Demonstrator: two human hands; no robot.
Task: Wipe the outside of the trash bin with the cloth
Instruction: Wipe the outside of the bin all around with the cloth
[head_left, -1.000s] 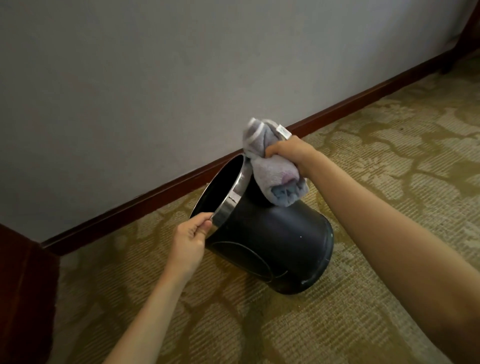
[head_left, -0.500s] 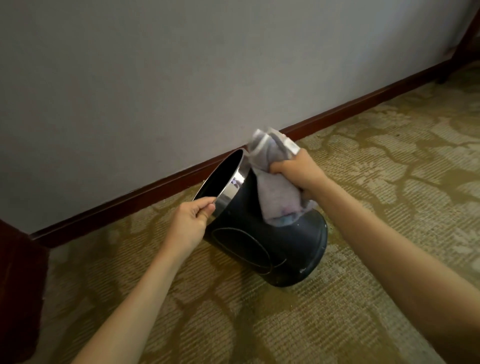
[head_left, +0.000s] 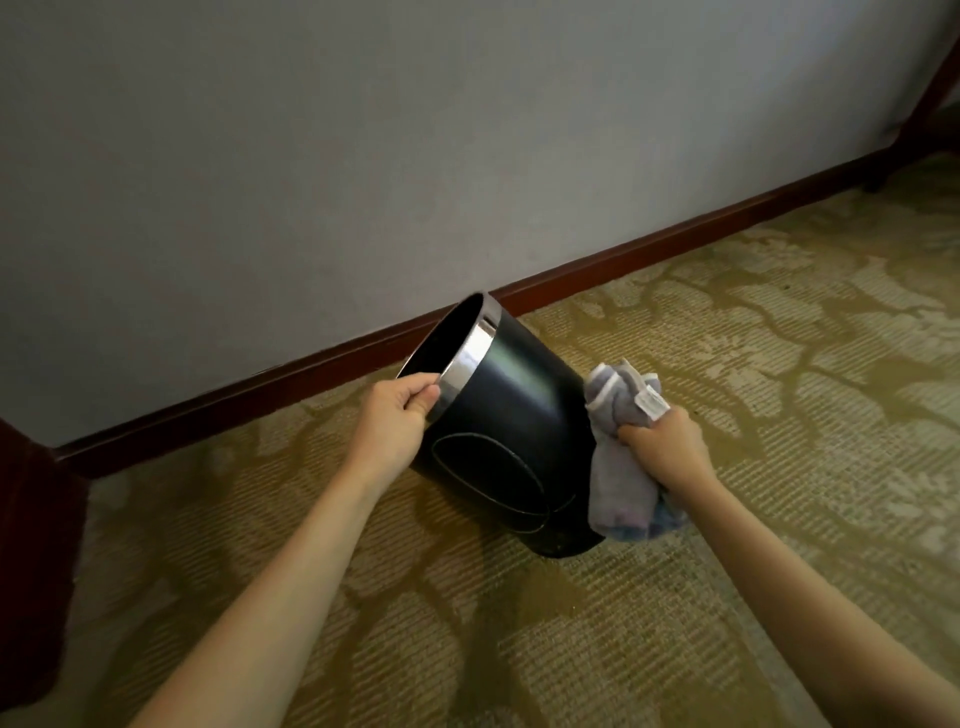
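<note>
Now left hand (head_left: 397, 421) pinches bin rim (head_left: 467, 364); right hand (head_left: 662, 449) fists cloth (head_left: 621, 467).

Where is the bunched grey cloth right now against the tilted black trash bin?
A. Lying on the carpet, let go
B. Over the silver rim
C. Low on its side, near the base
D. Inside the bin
C: the right hand presses the bunched grey cloth low on the tilted black trash bin, near its base.

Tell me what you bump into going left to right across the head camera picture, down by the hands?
Dark wooden furniture → left hand → trash bin → cloth → right hand.
</note>
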